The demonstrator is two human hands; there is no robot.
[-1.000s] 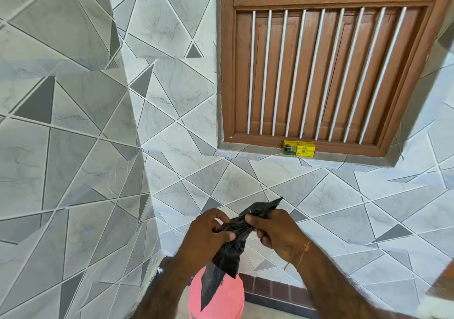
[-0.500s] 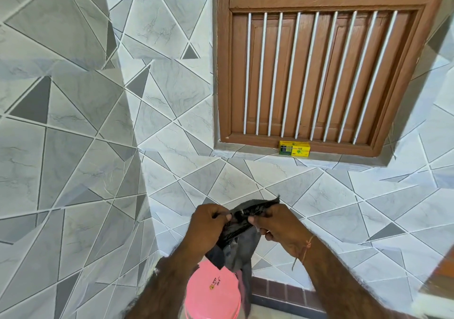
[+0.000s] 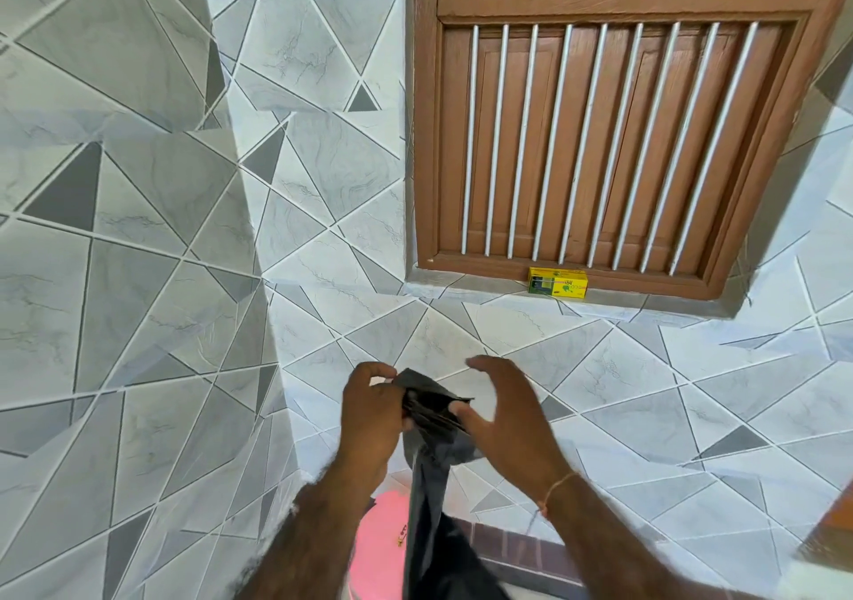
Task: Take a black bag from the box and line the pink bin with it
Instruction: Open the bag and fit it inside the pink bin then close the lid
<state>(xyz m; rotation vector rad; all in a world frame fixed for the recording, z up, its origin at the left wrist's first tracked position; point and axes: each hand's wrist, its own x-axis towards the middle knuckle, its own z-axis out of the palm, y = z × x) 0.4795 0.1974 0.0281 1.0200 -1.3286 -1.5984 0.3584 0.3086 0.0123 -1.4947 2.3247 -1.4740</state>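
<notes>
A black bag [image 3: 431,498] hangs in front of me, its top edge at chest height and its lower part draping down over the pink bin [image 3: 381,548]. My left hand [image 3: 371,415] pinches the bag's top left edge. My right hand [image 3: 503,419] has its thumb in the bag's mouth while its fingers are spread above. The pink bin stands on the floor below my arms, largely hidden by the bag and my left forearm. The yellow bag box [image 3: 557,282] lies on the window sill above.
A brown wooden window with white bars [image 3: 600,128] is set in the tiled wall [image 3: 323,174] ahead. A tiled wall corner [image 3: 138,276] closes in on the left. A dark brick skirting [image 3: 512,548] runs along the floor.
The bag has unrolled and hangs longer over the bin. My hands have parted, and my right hand has loosened from a fist to spread fingers at the bag's mouth.
</notes>
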